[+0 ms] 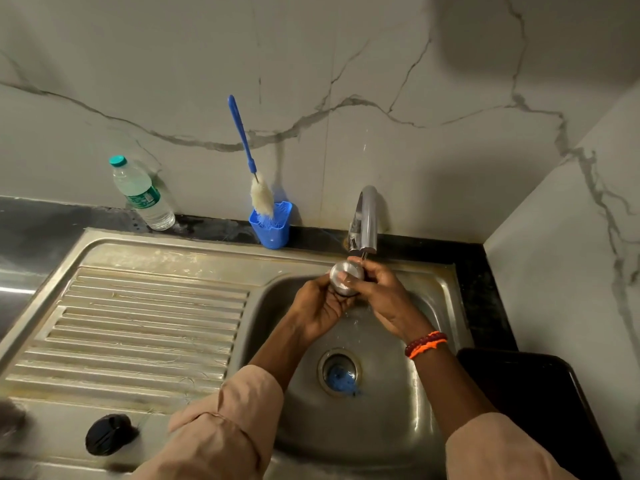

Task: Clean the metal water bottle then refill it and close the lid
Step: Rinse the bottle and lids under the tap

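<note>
Both hands, left (pixel 320 304) and right (pixel 375 294), gripped a small metal piece (pixel 343 278), probably the lid, under the tap (pixel 363 220) over the sink (pixel 173 251). Cleaning seemed underway; refilling and closing remained, and the bottle itself was not visible. The plastic bottle's (pixel 142 192) label was unreadable.

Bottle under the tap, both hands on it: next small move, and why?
Probably turn the bottle in the hands under the tap to rinse it all round. Left hand and right hand hold it right below the spout over the sink; the brush stands unused in its holder.
</note>
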